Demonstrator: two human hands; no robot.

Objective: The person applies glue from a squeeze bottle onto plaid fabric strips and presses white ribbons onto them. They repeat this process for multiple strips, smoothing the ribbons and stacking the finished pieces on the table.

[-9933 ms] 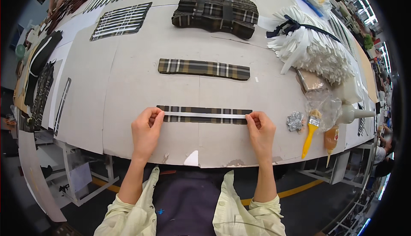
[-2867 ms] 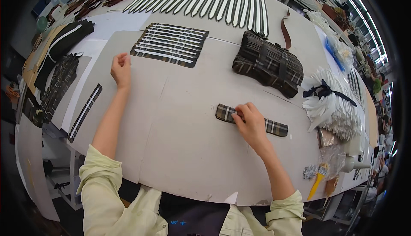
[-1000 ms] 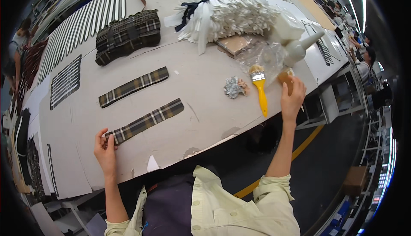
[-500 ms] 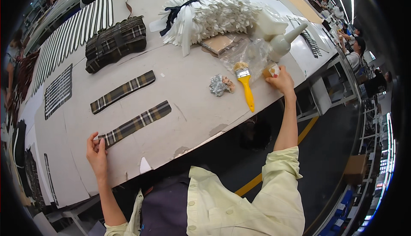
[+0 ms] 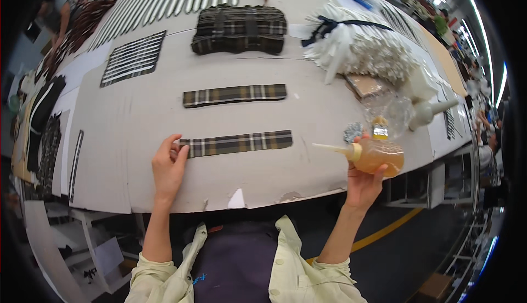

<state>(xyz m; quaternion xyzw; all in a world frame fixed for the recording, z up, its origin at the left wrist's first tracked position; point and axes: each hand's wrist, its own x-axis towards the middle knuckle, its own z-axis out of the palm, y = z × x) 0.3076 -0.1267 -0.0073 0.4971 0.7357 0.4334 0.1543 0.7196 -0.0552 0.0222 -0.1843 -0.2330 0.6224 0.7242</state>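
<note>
A plaid fabric strip (image 5: pixel 239 143) lies flat on the table, and my left hand (image 5: pixel 171 163) pinches its left end between thumb and fingers. My right hand (image 5: pixel 363 187) is wrapped round a clear squeeze bottle (image 5: pixel 381 157) of amber liquid, held on its side above the table's front edge. Its long pale nozzle (image 5: pixel 332 148) points left toward the strip's right end, apart from it. A second plaid strip (image 5: pixel 235 95) lies farther back. Behind the bottle, partly hidden by it, are a brush (image 5: pixel 380 129) and a crumpled grey wad (image 5: pixel 352 132).
At the back lie a folded plaid bundle (image 5: pixel 240 29) and a tied heap of white strips (image 5: pixel 362 47). A white nozzle bottle (image 5: pixel 431 113) and plastic film (image 5: pixel 392 105) sit at the right. Striped pieces (image 5: pixel 133 58) lie at the left. Other people work around the table.
My right hand has lifted the squeeze bottle off the table, brought it nearer and tipped it sideways, nozzle to the left. My left hand stays at the strip's end. The whole view has turned.
</note>
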